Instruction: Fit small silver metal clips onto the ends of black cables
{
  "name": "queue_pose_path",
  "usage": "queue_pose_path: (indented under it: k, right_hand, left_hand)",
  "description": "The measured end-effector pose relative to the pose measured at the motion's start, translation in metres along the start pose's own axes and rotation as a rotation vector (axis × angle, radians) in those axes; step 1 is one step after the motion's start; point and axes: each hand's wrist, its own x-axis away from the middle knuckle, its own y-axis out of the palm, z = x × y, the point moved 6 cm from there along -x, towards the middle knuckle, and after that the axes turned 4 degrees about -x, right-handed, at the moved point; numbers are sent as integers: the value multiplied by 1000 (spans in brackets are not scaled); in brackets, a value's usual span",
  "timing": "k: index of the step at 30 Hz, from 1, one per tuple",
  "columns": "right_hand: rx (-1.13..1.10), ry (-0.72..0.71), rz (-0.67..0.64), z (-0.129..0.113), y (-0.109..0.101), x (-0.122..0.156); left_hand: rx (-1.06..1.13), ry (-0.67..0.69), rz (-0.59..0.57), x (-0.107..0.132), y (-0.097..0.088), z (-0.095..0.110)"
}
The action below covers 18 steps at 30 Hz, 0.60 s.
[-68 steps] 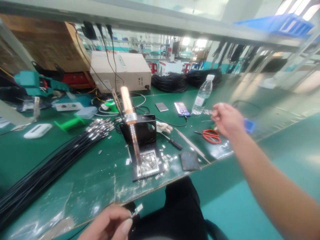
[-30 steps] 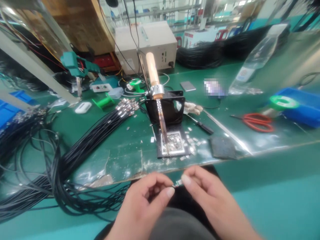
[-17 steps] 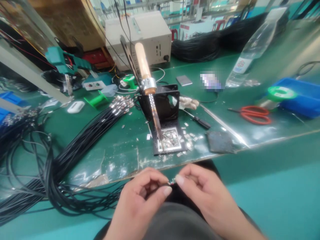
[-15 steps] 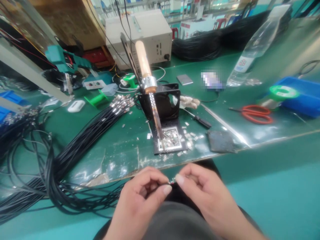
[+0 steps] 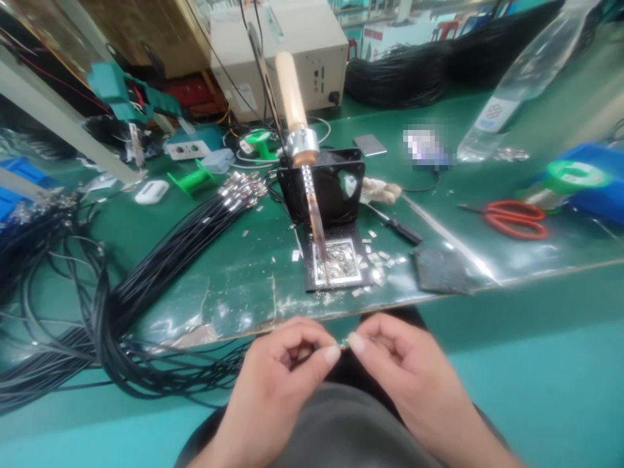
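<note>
Over my lap, just in front of the bench edge, my left hand pinches thumb against fingers on a cable end with tiny coloured wires. My right hand is closed in a pinch at the other side of that tip, on a tiny piece mostly hidden by the fingertips. Black cables run from the left towards my left hand. Beyond my hands, a wooden-handled soldering iron leans in a stand, its tip down over a white-rimmed square tray of small metal bits.
A black fan stands behind the tray. Loose small parts lie beside it, near a dark block, a screwdriver and red-handled scissors. Left lies a cable bundle with metal ends. A bottle stands back right.
The view has shifted slightly, so the bench things sit a little further right and higher. My hands keep the same pinch around the cable end, fingertips barely moved.
</note>
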Motion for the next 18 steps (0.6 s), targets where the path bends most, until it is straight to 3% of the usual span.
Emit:
queue_pose_path:
  k: [18]
  right_hand:
    - [84,-45,62,2,-4,-3]
  left_hand:
    - [144,-104,-69,-6,5,-6]
